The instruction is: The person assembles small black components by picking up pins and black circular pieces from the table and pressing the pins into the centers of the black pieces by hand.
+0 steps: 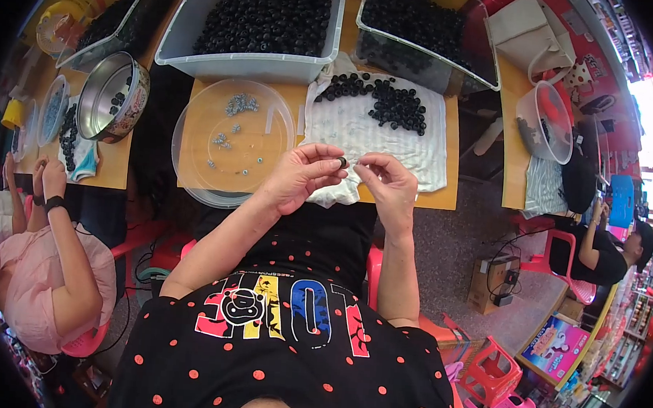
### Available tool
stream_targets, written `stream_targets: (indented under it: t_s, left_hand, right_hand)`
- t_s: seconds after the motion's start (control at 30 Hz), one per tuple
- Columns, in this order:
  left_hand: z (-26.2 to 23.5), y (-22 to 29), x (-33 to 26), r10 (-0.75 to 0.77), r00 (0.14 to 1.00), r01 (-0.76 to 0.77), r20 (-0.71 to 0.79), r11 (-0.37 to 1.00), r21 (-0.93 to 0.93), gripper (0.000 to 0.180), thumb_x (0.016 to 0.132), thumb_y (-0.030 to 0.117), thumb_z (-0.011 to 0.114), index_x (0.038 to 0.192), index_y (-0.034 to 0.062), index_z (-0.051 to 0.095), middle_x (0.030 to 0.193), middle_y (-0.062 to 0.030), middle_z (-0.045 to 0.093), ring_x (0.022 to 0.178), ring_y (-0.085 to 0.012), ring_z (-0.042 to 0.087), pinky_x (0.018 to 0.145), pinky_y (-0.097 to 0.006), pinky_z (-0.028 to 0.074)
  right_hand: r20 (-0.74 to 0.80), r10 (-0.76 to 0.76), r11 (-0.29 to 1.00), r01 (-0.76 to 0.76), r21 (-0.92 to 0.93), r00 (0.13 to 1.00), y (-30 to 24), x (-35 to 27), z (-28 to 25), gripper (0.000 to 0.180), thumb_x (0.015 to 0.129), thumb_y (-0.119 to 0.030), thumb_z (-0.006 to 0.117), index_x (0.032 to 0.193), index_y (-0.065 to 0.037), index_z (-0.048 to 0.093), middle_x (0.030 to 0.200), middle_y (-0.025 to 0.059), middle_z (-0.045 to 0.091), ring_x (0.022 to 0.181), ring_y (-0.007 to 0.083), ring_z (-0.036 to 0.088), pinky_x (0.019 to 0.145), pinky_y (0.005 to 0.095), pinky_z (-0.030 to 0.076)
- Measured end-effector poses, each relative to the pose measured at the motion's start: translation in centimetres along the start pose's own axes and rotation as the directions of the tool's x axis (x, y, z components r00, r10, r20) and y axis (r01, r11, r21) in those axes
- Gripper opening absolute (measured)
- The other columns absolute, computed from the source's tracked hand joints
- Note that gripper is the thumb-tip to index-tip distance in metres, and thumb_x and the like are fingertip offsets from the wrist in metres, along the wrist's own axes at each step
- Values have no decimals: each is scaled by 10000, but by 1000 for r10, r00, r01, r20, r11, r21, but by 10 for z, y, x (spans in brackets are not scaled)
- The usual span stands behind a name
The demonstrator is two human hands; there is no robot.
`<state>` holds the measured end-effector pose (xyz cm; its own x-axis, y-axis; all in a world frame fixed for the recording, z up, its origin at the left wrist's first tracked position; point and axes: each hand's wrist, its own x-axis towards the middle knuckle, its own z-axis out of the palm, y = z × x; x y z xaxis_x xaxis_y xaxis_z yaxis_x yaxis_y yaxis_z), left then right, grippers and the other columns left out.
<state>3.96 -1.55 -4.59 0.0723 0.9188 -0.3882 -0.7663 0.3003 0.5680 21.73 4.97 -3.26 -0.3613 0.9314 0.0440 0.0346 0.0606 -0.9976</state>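
Note:
Over the near edge of the table, my left hand [302, 179] pinches a small dark round bead [342, 162] between thumb and fingers. Close by on its right, my right hand [391, 191] is closed in a pinch, its fingertips a little apart from the bead. Whatever they hold is too small to make out. Beneath and beyond both hands lies a white cloth [432, 154] with many loose black beads [398, 105] on its far half. To the left, a round clear plastic lid [188, 147] carries small bluish-silver pieces [241, 104] in little clusters.
Large tubs of black beads [267, 21] stand at the back, one a clear bin [425, 64] on the right. Left are a round tin [107, 119] and a person in pink [60, 285]; right, a clear bucket [545, 120] and another person [600, 251]. Red stools [492, 371] stand behind right.

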Motion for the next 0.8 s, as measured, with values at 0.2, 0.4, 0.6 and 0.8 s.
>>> stream_targets:
  t_s: [0.2,0.4,0.6,0.8]
  left_hand:
    - [0,-4,-2,49,998,-51,35,996,67,196,886,64,664,1073,7,658,996,-77,671,866,-149,664,794,-271,560]
    - [-1,-3,-3,7,999,-16,50,982,187,201,880,81,676,1065,2,663,948,-60,681,864,-131,659,787,-257,552]
    - [-5,-3,-6,-186,962,177,198,982,65,203,888,72,661,1081,6,662,933,-71,685,839,-134,665,770,-245,553]
    - [-3,-5,-5,-193,972,200,133,979,-44,195,904,64,630,1081,-17,643,965,-82,677,848,-142,658,812,-279,556]
  right_hand:
    - [100,-215,920,236,-314,971,-24,-6,7,116,757,-8,744,860,-18,691,844,36,675,639,75,522,584,225,438]
    - [131,14,962,22,-272,991,-23,-7,4,175,742,-31,767,887,-25,670,784,-12,610,674,57,483,589,222,407]
    - [247,181,953,-232,195,952,12,14,-11,180,803,-51,715,979,-31,678,851,-36,590,724,28,474,630,197,403]
    - [-93,-308,698,159,-698,947,45,61,-39,183,816,-60,684,997,-34,679,843,75,619,773,207,601,729,291,474]
